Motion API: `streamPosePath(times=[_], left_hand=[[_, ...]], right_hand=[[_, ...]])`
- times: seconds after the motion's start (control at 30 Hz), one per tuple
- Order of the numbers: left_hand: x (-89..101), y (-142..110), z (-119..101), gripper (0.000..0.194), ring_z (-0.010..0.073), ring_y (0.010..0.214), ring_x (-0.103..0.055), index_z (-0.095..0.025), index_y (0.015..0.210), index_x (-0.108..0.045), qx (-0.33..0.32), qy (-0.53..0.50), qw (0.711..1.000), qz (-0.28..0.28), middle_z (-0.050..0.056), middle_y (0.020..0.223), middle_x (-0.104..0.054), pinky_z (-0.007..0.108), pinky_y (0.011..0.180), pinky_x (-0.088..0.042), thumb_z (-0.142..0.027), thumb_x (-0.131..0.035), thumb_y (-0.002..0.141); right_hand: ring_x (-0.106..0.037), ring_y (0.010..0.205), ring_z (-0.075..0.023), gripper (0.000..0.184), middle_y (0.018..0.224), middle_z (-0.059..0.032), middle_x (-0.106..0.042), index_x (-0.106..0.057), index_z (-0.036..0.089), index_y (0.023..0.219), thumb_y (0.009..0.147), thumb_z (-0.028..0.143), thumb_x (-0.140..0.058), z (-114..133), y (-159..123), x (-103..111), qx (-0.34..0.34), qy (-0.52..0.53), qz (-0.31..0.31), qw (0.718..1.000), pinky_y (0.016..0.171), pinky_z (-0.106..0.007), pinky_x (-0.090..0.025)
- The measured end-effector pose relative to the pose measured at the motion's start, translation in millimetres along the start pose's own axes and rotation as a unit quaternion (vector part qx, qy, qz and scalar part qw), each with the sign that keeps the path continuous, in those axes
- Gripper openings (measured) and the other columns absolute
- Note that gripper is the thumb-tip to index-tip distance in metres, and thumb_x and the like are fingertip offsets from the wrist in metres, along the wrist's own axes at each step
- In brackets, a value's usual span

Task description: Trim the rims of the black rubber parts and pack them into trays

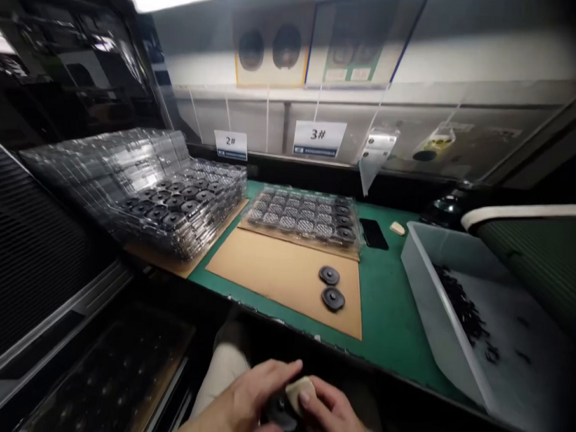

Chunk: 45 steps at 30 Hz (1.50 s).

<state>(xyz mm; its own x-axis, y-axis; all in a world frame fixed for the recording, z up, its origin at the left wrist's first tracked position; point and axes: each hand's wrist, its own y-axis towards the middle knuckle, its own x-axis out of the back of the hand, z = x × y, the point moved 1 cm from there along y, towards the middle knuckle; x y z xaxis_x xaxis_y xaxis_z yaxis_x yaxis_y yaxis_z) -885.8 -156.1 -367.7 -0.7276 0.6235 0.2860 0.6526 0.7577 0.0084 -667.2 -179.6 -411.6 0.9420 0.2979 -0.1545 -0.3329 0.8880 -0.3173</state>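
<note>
Low in the view, above my lap, my left hand (242, 398) holds a dark rounded part (282, 416), its index finger stretched out over the top. The hands partly cover this part. My right hand (334, 412) pinches a small beige pad (300, 393) against it. On the cardboard sheet (261, 266) beyond lie two black rounded discs, a nearer disc (333, 299) and a farther disc (329, 275), each with a small knob in the middle.
Behind the cardboard sits a clear tray (300, 216) with black discs in its right column. Stacked trays (174, 204) stand left. A phone-like black slab (374, 234), another beige piece (397, 228) and a grey bin (436, 311) with small black pieces are at right on the green mat (390, 278).
</note>
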Motion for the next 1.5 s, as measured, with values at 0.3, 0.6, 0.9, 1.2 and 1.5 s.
streamPosePath(times=[0.3,0.6,0.9,1.2,1.5], left_hand=[[-0.5,-20.7,-16.8,0.067,0.0291,0.137,-0.059,-0.029,0.147,-0.058,0.17,-0.372,0.899,-0.159,0.013,0.146,-0.064,0.038,0.116,-0.05,-0.028,-0.084,0.085],[-8.1,-25.3,-28.3,0.054,0.0293,0.13,-0.065,-0.024,0.132,-0.07,0.183,-0.425,0.859,-0.22,0.014,0.141,-0.068,0.031,0.107,-0.057,-0.03,-0.087,0.082],[-7.2,-26.4,-54.0,0.052,0.0332,0.131,-0.065,-0.026,0.133,-0.069,0.197,-0.433,0.846,-0.24,0.013,0.144,-0.065,0.038,0.108,-0.058,-0.038,-0.084,0.084],[-11.6,-25.4,-62.6,0.055,0.0331,0.13,-0.066,-0.026,0.129,-0.073,0.195,-0.421,0.853,-0.24,0.012,0.141,-0.068,0.036,0.104,-0.061,-0.038,-0.09,0.078],[-11.8,-31.9,-64.1,0.059,0.0313,0.133,-0.063,-0.03,0.131,-0.072,0.191,-0.392,0.869,-0.236,0.009,0.146,-0.065,0.034,0.109,-0.057,-0.035,-0.091,0.076]], right_hand=[[-0.059,0.073,-0.0138,0.035,0.087,-0.0032,-0.066,-0.074,0.016,0.098,0.09,0.05,-0.076,43.1,-12.0,-48.3,-0.038,0.26,-0.068,0.962,0.069,-0.026,-0.052],[-0.066,0.067,-0.0136,0.039,0.083,-0.0053,-0.07,-0.071,0.013,0.103,0.095,0.051,-0.07,52.9,-18.2,-42.1,-0.037,0.212,-0.024,0.976,0.066,-0.026,-0.053],[-0.048,0.064,-0.0103,0.034,0.076,0.0015,-0.058,-0.07,0.017,0.111,0.102,0.049,-0.061,87.3,-45.5,-9.5,0.037,-0.099,-0.146,0.984,0.059,-0.024,-0.042],[-0.042,0.066,-0.0106,0.025,0.074,0.003,-0.048,-0.051,0.02,0.077,0.101,0.024,-0.056,122.6,-72.1,-35.1,0.175,-0.335,-0.087,0.922,0.063,-0.028,-0.034],[-0.046,0.069,-0.0114,0.017,0.079,0.0014,-0.052,-0.059,0.019,0.084,0.101,0.021,-0.055,113.5,-60.1,-33.1,0.181,-0.357,-0.113,0.91,0.066,-0.028,-0.036]])
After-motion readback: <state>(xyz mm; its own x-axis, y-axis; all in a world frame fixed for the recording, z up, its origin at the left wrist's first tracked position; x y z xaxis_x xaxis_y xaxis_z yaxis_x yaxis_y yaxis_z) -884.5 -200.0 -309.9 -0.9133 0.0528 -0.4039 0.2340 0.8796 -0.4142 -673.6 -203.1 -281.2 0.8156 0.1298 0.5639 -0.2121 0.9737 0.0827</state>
